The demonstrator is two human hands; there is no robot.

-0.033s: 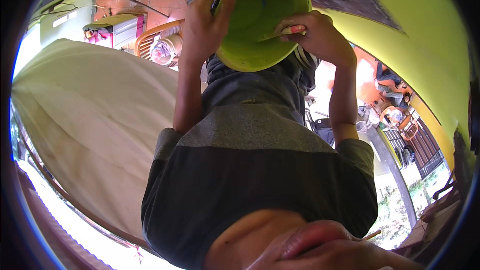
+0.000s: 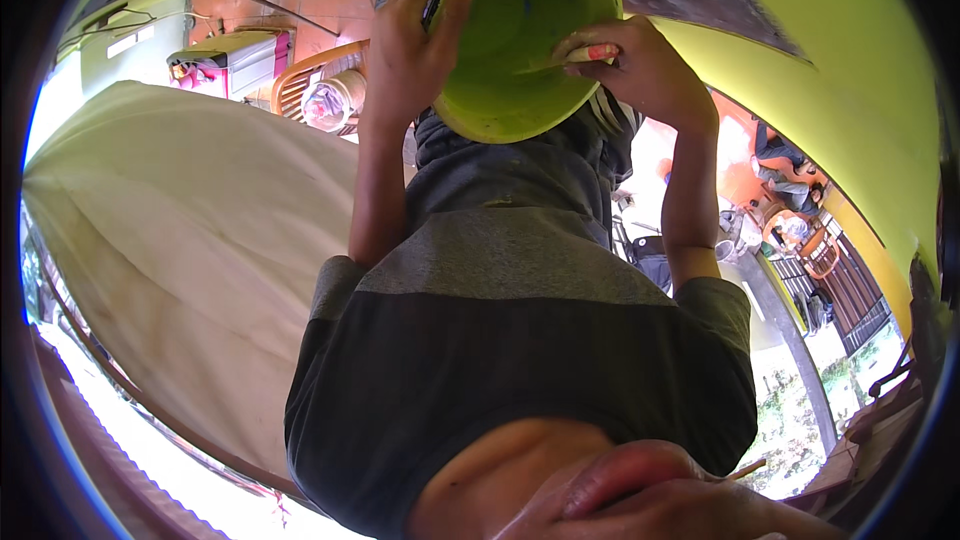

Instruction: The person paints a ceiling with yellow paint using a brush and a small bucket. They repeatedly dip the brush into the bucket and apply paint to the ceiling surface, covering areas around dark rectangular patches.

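A bucket [image 2: 530,112], yellow-green inside as if coated with paint, is tilted so that its mouth faces me. My left hand [image 2: 415,40] is closed on its left rim, thumb on the inner side and fingers around the outside. At the right side of the mouth, my right hand [image 2: 632,65] grips a slim tool by its pale handle with an orange-red patch [image 2: 597,53]. A thin part of that tool reaches into the bucket; its working end cannot be made out.
A large beige sheet [image 2: 200,240] hangs at my left. On my right rises a yellow-green wall [image 2: 840,50]. Beyond lie a wooden chair [image 2: 290,85], a clear container [image 2: 333,100] and a covered box [image 2: 240,60]. People [image 2: 790,175] sit far off to the right.
My right hand has shifted slightly to the right with the tool, and its wrist has turned a little. My left hand and the bucket stay almost still.
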